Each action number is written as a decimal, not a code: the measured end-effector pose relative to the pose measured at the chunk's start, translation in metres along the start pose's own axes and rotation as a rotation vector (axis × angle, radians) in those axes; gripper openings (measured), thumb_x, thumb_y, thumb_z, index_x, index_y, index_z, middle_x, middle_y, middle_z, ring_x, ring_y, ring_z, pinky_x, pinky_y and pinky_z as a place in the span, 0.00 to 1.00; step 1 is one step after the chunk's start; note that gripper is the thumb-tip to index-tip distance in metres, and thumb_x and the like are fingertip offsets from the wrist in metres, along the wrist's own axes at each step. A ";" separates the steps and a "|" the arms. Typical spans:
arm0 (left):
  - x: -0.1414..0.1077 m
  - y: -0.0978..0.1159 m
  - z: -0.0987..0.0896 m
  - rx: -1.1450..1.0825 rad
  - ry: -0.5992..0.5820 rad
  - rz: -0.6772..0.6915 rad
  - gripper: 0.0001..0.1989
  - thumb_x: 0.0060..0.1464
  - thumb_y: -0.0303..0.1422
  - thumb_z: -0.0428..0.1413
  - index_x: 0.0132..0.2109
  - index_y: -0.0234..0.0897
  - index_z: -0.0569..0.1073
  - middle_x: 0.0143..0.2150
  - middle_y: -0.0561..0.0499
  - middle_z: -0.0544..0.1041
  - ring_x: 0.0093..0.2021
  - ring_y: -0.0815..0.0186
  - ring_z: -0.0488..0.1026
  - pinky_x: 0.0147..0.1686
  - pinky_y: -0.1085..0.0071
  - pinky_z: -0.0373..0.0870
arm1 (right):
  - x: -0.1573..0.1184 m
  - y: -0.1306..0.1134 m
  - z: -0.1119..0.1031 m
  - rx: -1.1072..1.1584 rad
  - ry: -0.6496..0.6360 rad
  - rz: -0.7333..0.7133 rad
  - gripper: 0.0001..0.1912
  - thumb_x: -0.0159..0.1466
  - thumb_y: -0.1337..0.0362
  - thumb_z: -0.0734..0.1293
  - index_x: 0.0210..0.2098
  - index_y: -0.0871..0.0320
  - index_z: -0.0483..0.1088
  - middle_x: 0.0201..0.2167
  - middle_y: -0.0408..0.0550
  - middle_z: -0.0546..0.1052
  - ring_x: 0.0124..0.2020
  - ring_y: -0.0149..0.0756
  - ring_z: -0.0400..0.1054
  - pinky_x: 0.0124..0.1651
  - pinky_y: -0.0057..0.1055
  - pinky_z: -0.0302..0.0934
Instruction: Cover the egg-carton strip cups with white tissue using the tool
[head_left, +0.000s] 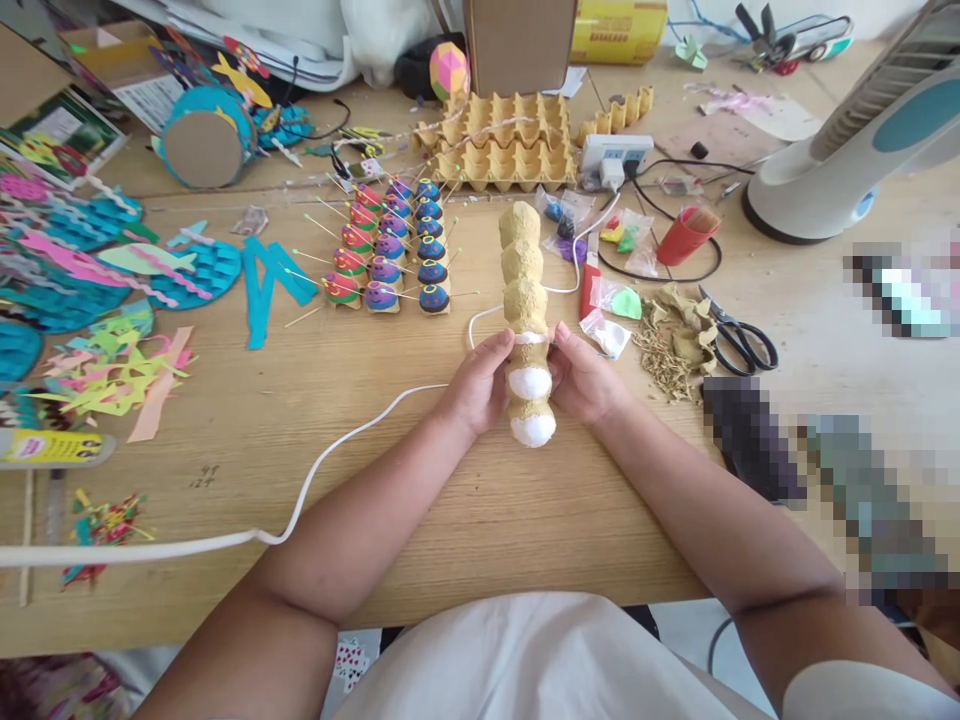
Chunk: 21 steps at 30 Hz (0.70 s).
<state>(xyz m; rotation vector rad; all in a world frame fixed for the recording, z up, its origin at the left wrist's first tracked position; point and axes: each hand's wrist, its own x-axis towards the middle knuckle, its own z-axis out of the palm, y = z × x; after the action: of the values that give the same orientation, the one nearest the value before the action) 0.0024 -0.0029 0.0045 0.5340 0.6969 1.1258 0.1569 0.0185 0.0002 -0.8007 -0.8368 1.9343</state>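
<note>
Between both hands is a strip cut from an egg carton [524, 270], its row of tan bumps pointing away from me. The two bumps nearest me are coated white, and a thin white band shows on the one between my thumbs. My left hand [484, 380] grips the strip's left side, thumb on top. From the right side my right hand [589, 378] holds it, thumb against the edge. Fingers below the strip are hidden. Beyond my right hand lie small bags of coloured clay [621, 300] and a white bag [606, 335].
Painted carton caterpillars [388, 245] with pin feelers stand ahead. Behind are egg trays [502, 140] and a power strip [618, 155]. Scissors [739, 335] lie near carton scraps [675, 335] at right, beside a white lamp-like appliance [840, 130]. A white cable [330, 450] crosses left, near paper strips [120, 370].
</note>
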 end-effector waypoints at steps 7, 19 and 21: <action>-0.001 0.004 0.004 -0.050 0.036 -0.024 0.27 0.57 0.58 0.74 0.41 0.38 0.82 0.41 0.44 0.88 0.58 0.47 0.87 0.54 0.58 0.84 | -0.001 0.002 0.003 0.053 0.086 -0.033 0.30 0.48 0.43 0.91 0.30 0.53 0.74 0.23 0.35 0.67 0.25 0.28 0.59 0.30 0.29 0.59; 0.000 -0.001 0.002 0.007 0.063 0.038 0.27 0.53 0.57 0.76 0.42 0.38 0.83 0.41 0.46 0.88 0.50 0.52 0.87 0.49 0.61 0.81 | 0.000 0.002 0.003 0.064 0.072 -0.026 0.30 0.49 0.43 0.91 0.30 0.53 0.75 0.23 0.35 0.69 0.26 0.29 0.60 0.32 0.29 0.60; -0.001 0.000 0.002 -0.002 0.029 0.037 0.30 0.52 0.60 0.76 0.42 0.38 0.82 0.40 0.45 0.88 0.50 0.52 0.87 0.49 0.61 0.81 | 0.000 0.001 0.005 0.045 0.103 -0.037 0.31 0.48 0.43 0.91 0.29 0.54 0.73 0.22 0.35 0.68 0.25 0.28 0.59 0.30 0.29 0.58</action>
<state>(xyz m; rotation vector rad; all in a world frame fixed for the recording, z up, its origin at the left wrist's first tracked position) 0.0040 -0.0040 0.0061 0.5311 0.7138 1.1705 0.1526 0.0169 0.0019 -0.8449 -0.7380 1.8570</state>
